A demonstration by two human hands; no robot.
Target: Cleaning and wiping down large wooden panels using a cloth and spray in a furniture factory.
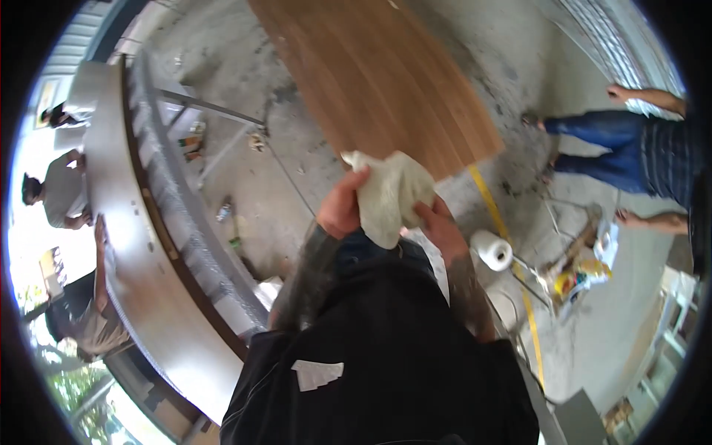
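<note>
Between my two hands, in front of my body, hangs a crumpled off-white cloth (395, 194). My left hand (343, 205) is closed on its left edge, thumb on top. The right side of the cloth is pinched by my right hand (439, 226), the fingers partly hidden behind it. Just beyond the cloth a large wood-grain panel (393, 81) stretches away from me, its near end close to my hands.
On the left runs a long pale panel (159, 274) with bubble wrap (174, 200) along it; several people stand there. A white roll (492, 251) lies right of my hand. Beyond it is a yellow packet (589, 273). Another person (623, 152) stands at the right. A yellow line (530, 319) crosses the floor.
</note>
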